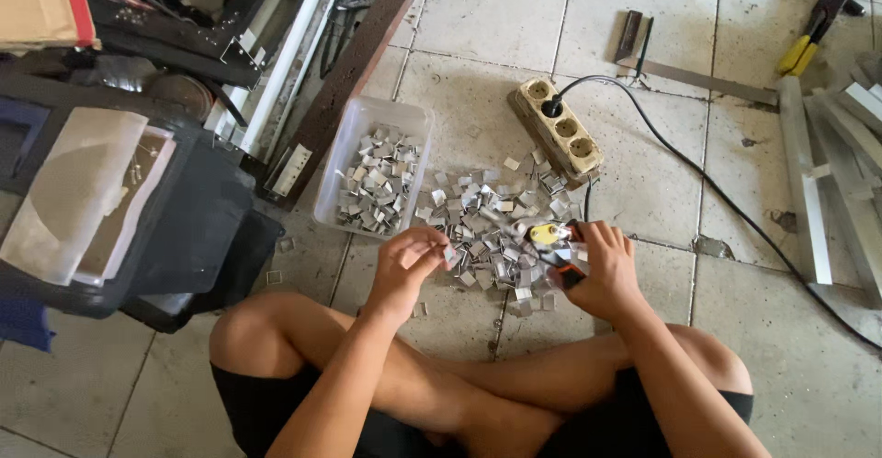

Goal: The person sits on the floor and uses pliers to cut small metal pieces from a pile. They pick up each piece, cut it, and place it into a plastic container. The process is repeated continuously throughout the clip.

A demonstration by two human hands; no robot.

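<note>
crossed bare legs (441,394) sit close to sharp metal clips (496,228) heaped on the tile floor (735,348); left hand (409,265) pinches one clip (450,256), right hand (602,270) clenches a yellow-handled tool (551,237), which could slip and nick fingers; the tool's tip is hidden

Your left hand (411,258) pinches a small metal clip (451,255) over the tiled floor (643,182). Your right hand (602,270) grips yellow-handled pliers (549,235) above the clip pile (496,228). A clear plastic tub (372,169) of clips sits just left of the pile, a power strip (559,127) beyond it.
</note>
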